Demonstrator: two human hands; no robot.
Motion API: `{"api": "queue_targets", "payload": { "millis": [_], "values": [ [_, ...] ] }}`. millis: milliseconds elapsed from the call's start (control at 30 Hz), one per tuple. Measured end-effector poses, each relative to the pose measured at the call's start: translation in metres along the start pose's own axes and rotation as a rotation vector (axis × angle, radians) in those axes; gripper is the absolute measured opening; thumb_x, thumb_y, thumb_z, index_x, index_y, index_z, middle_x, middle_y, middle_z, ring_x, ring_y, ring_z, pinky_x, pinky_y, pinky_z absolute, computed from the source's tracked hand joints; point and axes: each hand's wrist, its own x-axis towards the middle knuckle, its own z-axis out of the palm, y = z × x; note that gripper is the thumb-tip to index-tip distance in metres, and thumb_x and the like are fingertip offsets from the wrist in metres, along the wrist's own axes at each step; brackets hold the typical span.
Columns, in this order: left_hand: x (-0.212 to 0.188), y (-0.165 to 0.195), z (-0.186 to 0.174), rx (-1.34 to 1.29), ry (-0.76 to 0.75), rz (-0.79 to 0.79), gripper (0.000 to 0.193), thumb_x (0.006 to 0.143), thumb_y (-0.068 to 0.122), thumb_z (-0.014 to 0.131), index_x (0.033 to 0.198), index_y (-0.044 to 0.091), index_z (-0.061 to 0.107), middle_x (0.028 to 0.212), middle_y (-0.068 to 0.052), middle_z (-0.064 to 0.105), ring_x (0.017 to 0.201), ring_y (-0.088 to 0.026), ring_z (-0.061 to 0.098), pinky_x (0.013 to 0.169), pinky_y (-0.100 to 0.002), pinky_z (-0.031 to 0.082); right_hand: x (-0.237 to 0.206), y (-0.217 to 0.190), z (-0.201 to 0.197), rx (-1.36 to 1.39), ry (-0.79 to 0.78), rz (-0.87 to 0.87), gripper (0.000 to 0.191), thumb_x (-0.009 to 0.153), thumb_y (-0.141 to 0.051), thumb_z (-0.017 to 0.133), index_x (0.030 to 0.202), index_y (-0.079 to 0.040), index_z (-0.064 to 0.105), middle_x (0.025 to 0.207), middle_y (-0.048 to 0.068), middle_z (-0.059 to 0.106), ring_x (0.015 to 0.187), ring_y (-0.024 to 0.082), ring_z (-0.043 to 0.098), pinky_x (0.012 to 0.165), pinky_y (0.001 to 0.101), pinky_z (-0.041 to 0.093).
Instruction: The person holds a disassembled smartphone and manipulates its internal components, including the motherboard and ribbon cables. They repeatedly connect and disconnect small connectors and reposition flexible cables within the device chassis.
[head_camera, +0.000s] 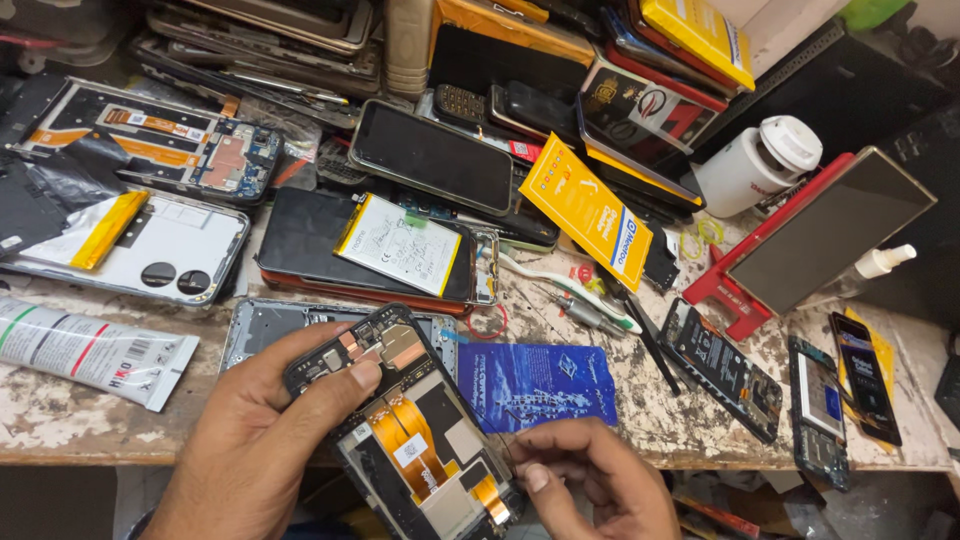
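I see my left hand (265, 430) gripping an opened phone (410, 430) over the worktop's (60, 410) near edge, its long axis running away leftward. My right hand (590, 480), fingers pinched shut, sits just right of the phone's lower end; what it holds I cannot tell.

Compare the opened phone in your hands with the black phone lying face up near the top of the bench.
The opened phone shows orange ribbon cables and bare parts; the black phone shows only a dark, unlit screen. The left hand holds the opened one; the black one rests on the pile untouched. Both are slim rectangles.
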Motion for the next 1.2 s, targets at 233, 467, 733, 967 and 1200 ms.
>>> {"api": "queue_targets", "payload": {
  "millis": [233,467,733,967,1200],
  "values": [
    [-0.002,0.003,0.007,-0.034,-0.028,0.040,0.037,0.097,0.006,0.068,0.130,-0.008,0.067,0.108,-0.016,0.080,0.093,-0.018,0.074,0.080,-0.033,0.060,0.010,0.005,-0.018,0.256,-0.280,0.057,0.032,0.086,0.012,0.068,0.118,0.008,0.064,0.109,0.020,0.073,0.109,0.023,0.072,0.096,0.0362,0.058],
    [-0.002,0.006,0.010,-0.046,0.004,0.010,0.034,0.097,0.006,0.068,0.128,-0.007,0.065,0.106,-0.019,0.079,0.091,-0.019,0.074,0.077,-0.034,0.060,0.010,-0.003,-0.021,0.268,-0.368,0.140,0.043,0.082,0.014,0.069,0.123,0.007,0.059,0.115,0.018,0.072,0.108,0.019,0.069,0.092,0.0323,0.058],
    [-0.003,0.003,0.008,-0.037,0.004,0.049,0.036,0.096,0.004,0.068,0.128,-0.010,0.068,0.108,-0.018,0.079,0.094,-0.019,0.074,0.081,-0.034,0.060,0.010,-0.010,-0.014,0.244,-0.389,0.116,0.044,0.080,0.014,0.071,0.121,0.005,0.059,0.115,0.018,0.071,0.104,0.017,0.069,0.088,0.0317,0.060],
    [-0.005,-0.003,0.003,-0.022,0.025,0.112,0.038,0.094,-0.001,0.067,0.131,-0.011,0.065,0.115,-0.022,0.078,0.102,-0.024,0.075,0.089,-0.038,0.059,0.005,-0.014,-0.008,0.296,-0.370,0.151,0.040,0.082,0.016,0.073,0.113,0.000,0.052,0.105,0.012,0.063,0.099,0.012,0.063,0.085,0.0251,0.052],
    [-0.004,-0.003,-0.004,-0.017,-0.014,0.129,0.039,0.093,-0.003,0.066,0.131,-0.014,0.064,0.117,-0.024,0.077,0.105,-0.025,0.073,0.092,-0.039,0.058,0.013,-0.027,-0.011,0.416,-0.497,0.246,0.038,0.080,0.013,0.075,0.111,0.003,0.056,0.101,0.014,0.067,0.096,0.016,0.068,0.086,0.0283,0.058]
  ]
}}
